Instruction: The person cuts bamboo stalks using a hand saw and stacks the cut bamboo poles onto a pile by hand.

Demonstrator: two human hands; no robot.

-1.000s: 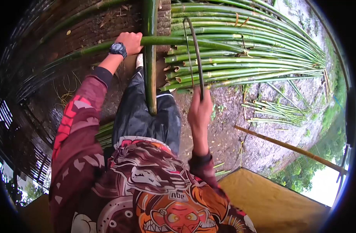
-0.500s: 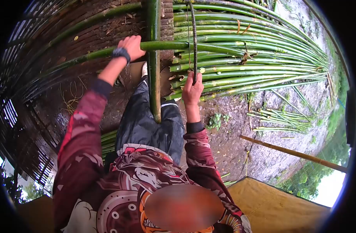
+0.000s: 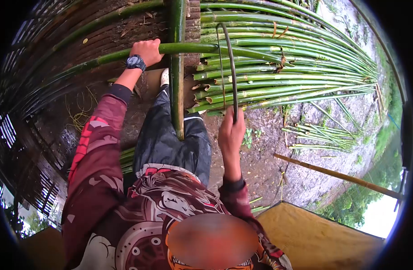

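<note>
My left hand [image 3: 147, 51], with a dark watch on the wrist, is wrapped round a green bamboo pole [image 3: 193, 48]. This pole lies crosswise over a thicker bamboo piece [image 3: 176, 85] that runs down toward my lap. My right hand [image 3: 231, 132] grips the lower end of a bow saw [image 3: 233, 67] with a dark curved frame. Its thin blade crosses the pole to the right of the thicker piece. Just beyond the blade, the pole's far end rests over a pile of cut bamboo poles [image 3: 287, 49].
A smaller stack of thin bamboo [image 3: 321, 137] lies on muddy ground at the right. Slatted bamboo flooring [image 3: 125, 33] is at the upper left. A long bamboo stick [image 3: 337, 174] and a tan tarp [image 3: 319, 229] are at the lower right. Yellowish cord [image 3: 80, 114] lies at the left.
My right hand has drawn the bow saw down toward my body, and its frame now leans to the right. My left hand stays on the pole, its wrist slightly turned.
</note>
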